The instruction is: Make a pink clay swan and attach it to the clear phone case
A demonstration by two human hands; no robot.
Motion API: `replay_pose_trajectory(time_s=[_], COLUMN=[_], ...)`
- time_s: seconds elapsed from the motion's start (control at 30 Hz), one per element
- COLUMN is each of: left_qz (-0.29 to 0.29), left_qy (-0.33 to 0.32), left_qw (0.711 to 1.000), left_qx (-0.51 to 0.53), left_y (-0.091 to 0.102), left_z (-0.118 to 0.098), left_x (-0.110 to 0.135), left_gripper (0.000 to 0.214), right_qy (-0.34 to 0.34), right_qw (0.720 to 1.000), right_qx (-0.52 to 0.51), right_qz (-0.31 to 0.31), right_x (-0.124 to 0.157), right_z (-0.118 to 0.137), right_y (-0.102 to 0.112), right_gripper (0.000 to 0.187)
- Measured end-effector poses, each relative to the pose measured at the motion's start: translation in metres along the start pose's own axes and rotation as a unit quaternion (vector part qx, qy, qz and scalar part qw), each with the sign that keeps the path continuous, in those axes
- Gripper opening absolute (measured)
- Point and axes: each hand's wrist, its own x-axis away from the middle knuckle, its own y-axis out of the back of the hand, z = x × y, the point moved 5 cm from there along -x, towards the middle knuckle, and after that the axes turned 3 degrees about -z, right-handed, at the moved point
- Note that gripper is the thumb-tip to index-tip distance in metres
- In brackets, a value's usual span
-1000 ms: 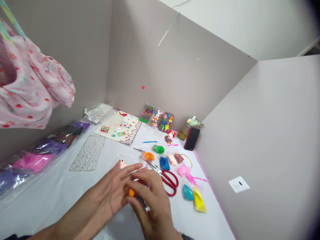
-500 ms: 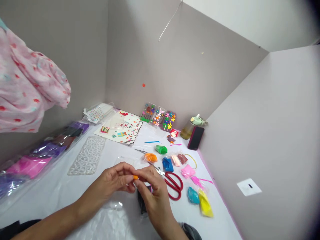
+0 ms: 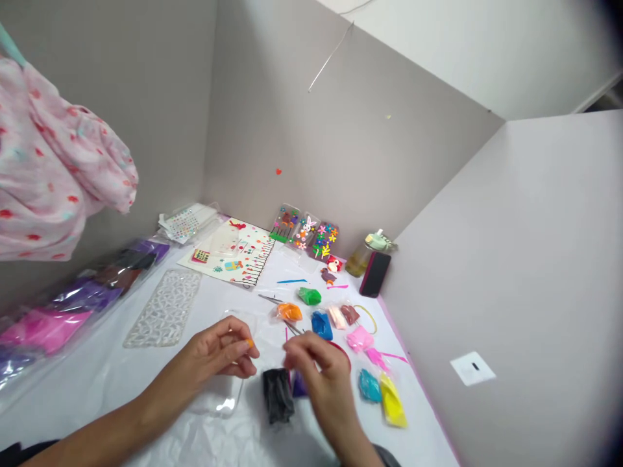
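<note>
**Lightly does it: an orange clay crumb [image 3: 250, 342] in a loose pinch**

The left hand [image 3: 217, 347] is curled and grasping the crumb at its fingertips, out in the air above a clear plastic sheet [image 3: 219, 403]. It is a gentle hold, not a clench, with the fingers bent softly and the palm open. That looks right for soft modelling clay. Keeping the crumb on the finger pads, away from the nails, should guard its shape (a harder squeeze would likely flatten it and print skin lines into the surface).

The right hand [image 3: 316, 366] is well apart from the left, its fingertips gathered beside a thin magenta strip [image 3: 286, 335]. Whether those fingers hold the strip or anything else, I cannot tell from this view.

Just below the right hand lie a black clay packet [image 3: 278, 394] and a purple clay lump [image 3: 299, 385]. Red-handled scissors [image 3: 342, 350] are mostly hidden behind that hand. Farther on, the white-covered table [image 3: 146, 415] carries an orange clay bag [image 3: 289, 312], a green clay bag [image 3: 309, 296] and a blue clay bag [image 3: 322, 325], all within easy reach.
</note>
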Motion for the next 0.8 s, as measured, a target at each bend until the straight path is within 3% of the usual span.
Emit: replay_pose_trajectory(time_s=[0.1,0.2,0.3,0.4,0.57,0.8], left_qz=[-0.028,-0.026,-0.012,-0.003,-0.001,-0.006], left_qy=[0.005,0.006,-0.005,0.001,0.012,0.035], left_qw=[1.000,1.000,1.000,1.000,1.000,0.998], left_qx=[0.000,-0.013,-0.003,0.007,-0.004,-0.048], left_y=[0.006,0.008,0.010,0.014,0.017,0.007], left_z=[0.003,0.010,0.018,0.028,0.031,0.012], left_x=[-0.002,-0.009,-0.015,-0.019,-0.018,-0.011], left_gripper=[0.049,0.050,0.048,0.047,0.048,0.049], right_qy=[-0.102,-0.141,-0.181,-0.209,-0.246,-0.259], right_qw=[0.986,0.962,0.924,0.886,0.832,0.814], right_qx=[0.102,0.170,0.246,0.309,0.371,0.389], right_qz=[-0.079,-0.161,-0.230,-0.277,-0.330,-0.344], right_x=[-0.032,-0.081,-0.125,-0.152,-0.173,-0.184], right_z=[-0.030,-0.063,-0.097,-0.125,-0.157,-0.185], right_y=[0.074,0.149,0.197,0.212,0.214,0.219], right_gripper=[0.050,0.049,0.036,0.038,0.046,0.046])
